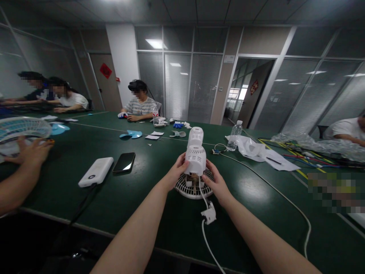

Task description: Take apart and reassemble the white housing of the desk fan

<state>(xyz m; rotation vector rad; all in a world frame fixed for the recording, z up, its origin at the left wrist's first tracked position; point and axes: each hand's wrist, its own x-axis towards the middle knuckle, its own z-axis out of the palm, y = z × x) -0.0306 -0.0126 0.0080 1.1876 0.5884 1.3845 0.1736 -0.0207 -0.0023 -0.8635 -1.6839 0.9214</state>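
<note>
A small white electric fan (195,161) stands on the green table in front of me, its vented motor housing turned toward me. Its round grille (191,195) lies underneath, and brownish inner parts show below the housing. My left hand (176,172) curls around the left side, thumb on the housing. On the right side my right hand (217,183) grips near the housing's lower edge and the grille. Another white vented part (195,134) rises just behind the housing. From the fan a white cord runs down toward me through a white block (209,214).
To the left are a white power bank (96,171), a black phone (124,162) and a co-worker's hand (31,150) on a fan grille (25,127). Blue fan blades (131,134) lie farther back. A bottle (235,136), papers (251,148) and a long cable (273,184) are at right.
</note>
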